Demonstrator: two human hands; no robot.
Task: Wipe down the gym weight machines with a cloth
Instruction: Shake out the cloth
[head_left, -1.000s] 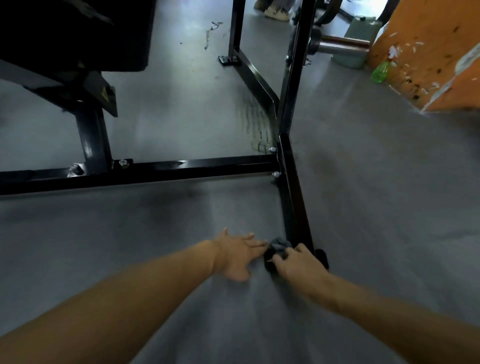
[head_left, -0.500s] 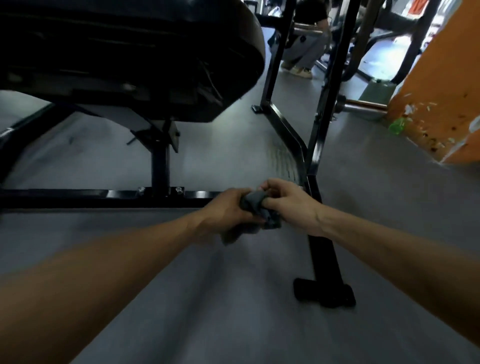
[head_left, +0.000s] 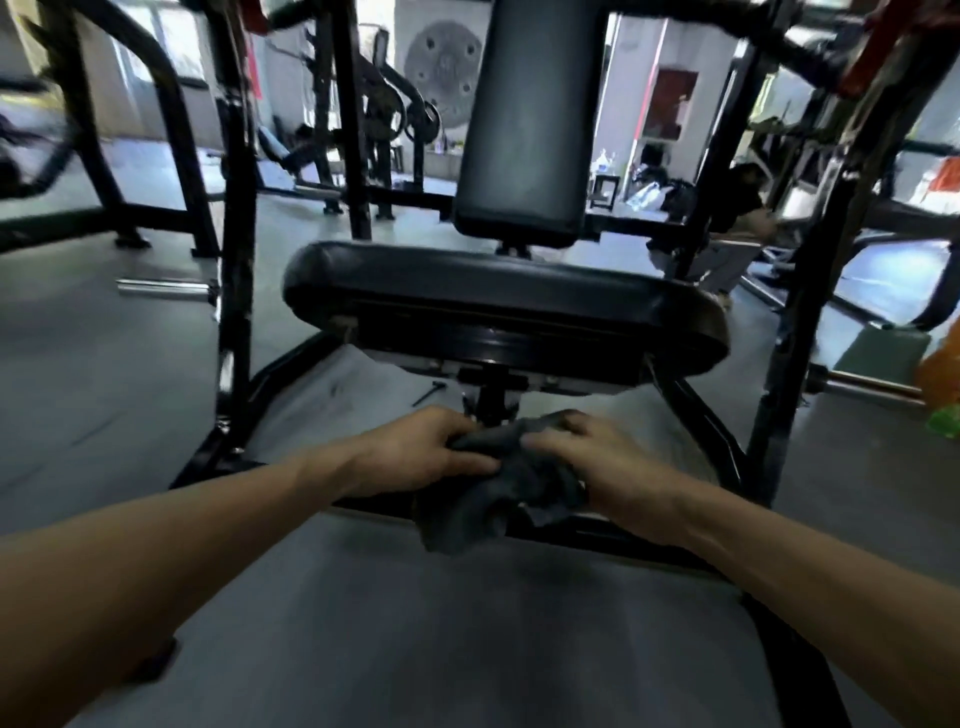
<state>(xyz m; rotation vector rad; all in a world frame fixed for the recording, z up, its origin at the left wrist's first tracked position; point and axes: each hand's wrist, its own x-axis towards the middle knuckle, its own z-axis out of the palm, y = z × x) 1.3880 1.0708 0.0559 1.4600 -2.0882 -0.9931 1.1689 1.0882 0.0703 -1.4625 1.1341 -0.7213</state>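
A dark grey cloth (head_left: 498, 493) hangs bunched between both my hands, low in front of a black weight machine. My left hand (head_left: 421, 452) grips its left side with curled fingers. My right hand (head_left: 602, 462) holds its right side. The machine's padded black seat (head_left: 498, 296) is just beyond my hands, with its upright back pad (head_left: 524, 130) behind it. A black floor crossbar (head_left: 597, 535) of the frame runs under the cloth. The seat post (head_left: 491, 400) stands right behind my hands.
Black frame uprights stand at left (head_left: 236, 260) and right (head_left: 800, 338), each with a chrome weight peg (head_left: 161, 288) sticking outwards. A person (head_left: 737, 228) sits at the back right. An orange wall (head_left: 943, 374) and a green bottle (head_left: 943, 421) are at the right edge. Grey floor (head_left: 441, 623) lies below.
My view has lifted from the floor bars to the seat and back pad. Both hands have carried the cloth from the right base foot to the middle, in front of the seat post.
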